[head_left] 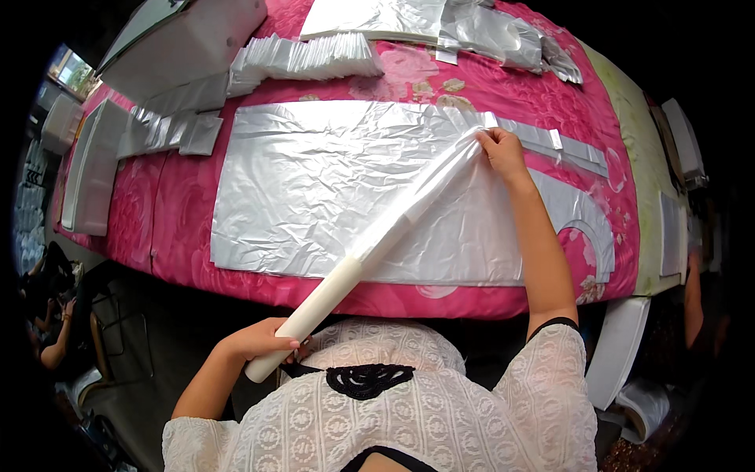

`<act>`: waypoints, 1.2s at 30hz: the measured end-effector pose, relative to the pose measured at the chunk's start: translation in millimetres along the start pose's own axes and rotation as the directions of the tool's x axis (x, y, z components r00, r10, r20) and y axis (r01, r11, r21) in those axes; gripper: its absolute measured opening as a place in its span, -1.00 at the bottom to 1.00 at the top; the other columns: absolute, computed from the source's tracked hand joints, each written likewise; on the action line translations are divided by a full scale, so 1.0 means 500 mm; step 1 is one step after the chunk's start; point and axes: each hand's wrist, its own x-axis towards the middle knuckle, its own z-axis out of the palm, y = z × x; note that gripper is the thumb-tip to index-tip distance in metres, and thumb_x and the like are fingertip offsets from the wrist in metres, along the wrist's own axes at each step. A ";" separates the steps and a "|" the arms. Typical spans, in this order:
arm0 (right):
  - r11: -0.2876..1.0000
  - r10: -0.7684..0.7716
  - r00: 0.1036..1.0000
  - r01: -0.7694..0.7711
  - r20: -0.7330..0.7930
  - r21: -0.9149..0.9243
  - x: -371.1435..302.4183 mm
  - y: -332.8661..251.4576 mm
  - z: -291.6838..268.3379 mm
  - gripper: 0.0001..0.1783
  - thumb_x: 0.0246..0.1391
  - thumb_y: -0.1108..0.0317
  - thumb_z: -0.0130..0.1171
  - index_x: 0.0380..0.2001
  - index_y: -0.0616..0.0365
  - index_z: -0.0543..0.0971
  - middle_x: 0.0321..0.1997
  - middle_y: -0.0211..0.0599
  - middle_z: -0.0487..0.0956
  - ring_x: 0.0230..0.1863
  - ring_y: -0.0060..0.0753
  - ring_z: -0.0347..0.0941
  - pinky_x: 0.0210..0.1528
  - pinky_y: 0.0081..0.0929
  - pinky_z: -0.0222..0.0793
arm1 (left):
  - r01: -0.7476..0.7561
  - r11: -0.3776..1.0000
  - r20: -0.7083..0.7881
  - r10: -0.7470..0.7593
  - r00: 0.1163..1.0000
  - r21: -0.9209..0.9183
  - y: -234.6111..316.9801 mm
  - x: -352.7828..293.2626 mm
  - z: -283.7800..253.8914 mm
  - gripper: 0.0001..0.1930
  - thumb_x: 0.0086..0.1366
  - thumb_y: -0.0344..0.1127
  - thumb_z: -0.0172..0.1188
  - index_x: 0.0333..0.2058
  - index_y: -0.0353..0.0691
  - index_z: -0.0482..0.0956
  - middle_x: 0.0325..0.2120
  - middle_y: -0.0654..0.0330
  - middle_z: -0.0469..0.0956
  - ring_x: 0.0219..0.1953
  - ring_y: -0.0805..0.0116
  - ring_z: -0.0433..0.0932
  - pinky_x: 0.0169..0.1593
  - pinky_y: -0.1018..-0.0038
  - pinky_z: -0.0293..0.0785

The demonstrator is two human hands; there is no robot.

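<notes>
The left hand [263,338] grips the pale tube [318,299] at its seven-o'clock end; the right hand [502,151] pinches thin film [448,177] at one o'clock. Hard tugging could tear the film; the slanting tube could skew the silver bags [291,181] beneath. Folded bags [307,59] at eleven and a white bin [177,55] at ten limit room.

Pink florals right across the table, covered by a bright cloth [185,212], and silvery plastic bags [291,177] lie flat mid-table, handles rightward! Behind, a fanned row of folded bags [307,59]; leftward, a white open box [89,169]; far side, silvery sheeting [377,20], probably more bags.
</notes>
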 end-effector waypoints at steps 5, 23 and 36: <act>0.992 -0.016 0.987 -0.005 -0.161 -0.127 0.030 0.045 -0.125 -0.80 0.07 0.29 0.16 -0.42 0.25 0.56 -0.58 -0.53 0.46 -0.58 -0.74 0.29 -0.53 -0.70 0.24 | 0.061 0.992 0.135 -0.076 0.988 0.111 -0.016 -0.066 -0.088 -0.53 0.05 -0.26 0.31 -0.07 -0.32 0.43 -0.26 0.18 0.55 -0.21 0.43 0.50 -0.12 0.50 0.43; 0.993 -0.102 0.936 0.117 0.337 -0.024 0.020 -0.077 0.112 -0.79 0.04 0.30 0.17 -0.39 0.26 0.56 -0.54 -0.46 0.49 -0.51 -0.64 0.33 -0.39 -0.61 0.29 | -0.408 -0.356 0.532 0.681 0.503 0.841 0.189 0.241 0.077 -0.33 0.07 0.06 0.16 -0.02 -0.41 0.34 0.00 -0.04 0.33 0.08 0.06 0.31 0.15 0.26 0.24; 0.688 -0.501 0.751 0.647 0.430 -0.328 -0.301 -0.126 0.131 -0.54 -0.08 0.36 0.20 -0.02 0.08 0.47 -0.12 -0.20 0.48 -0.09 -0.13 0.38 -0.03 -0.29 0.28 | -0.185 -0.343 0.376 0.658 0.652 0.921 0.117 0.246 0.149 -0.08 0.11 0.29 -0.07 0.15 -0.50 0.12 0.21 -0.17 0.08 0.29 0.00 0.02 0.31 0.18 -0.12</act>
